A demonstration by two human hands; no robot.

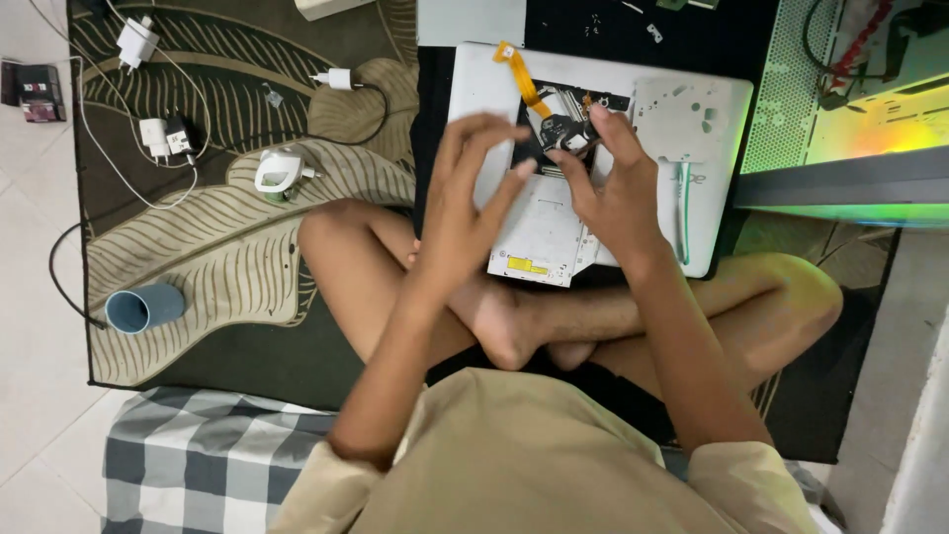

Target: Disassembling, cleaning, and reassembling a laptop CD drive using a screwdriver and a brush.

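We see a leaf-patterned rug point(227, 247) carrying white chargers point(280, 170), a blue cup point(144, 308) and a laptop point(692, 129).

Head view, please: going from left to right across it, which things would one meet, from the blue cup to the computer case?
Blue cup → white charger on the leaf-patterned rug → left hand → right hand, both over the opened silver drive → green-lit computer case.

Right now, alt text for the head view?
Seated cross-legged, a person's left hand and right hand work on an opened optical disc drive with an orange ribbon cable, lying on a white laptop. White chargers lie on the leaf-patterned rug.
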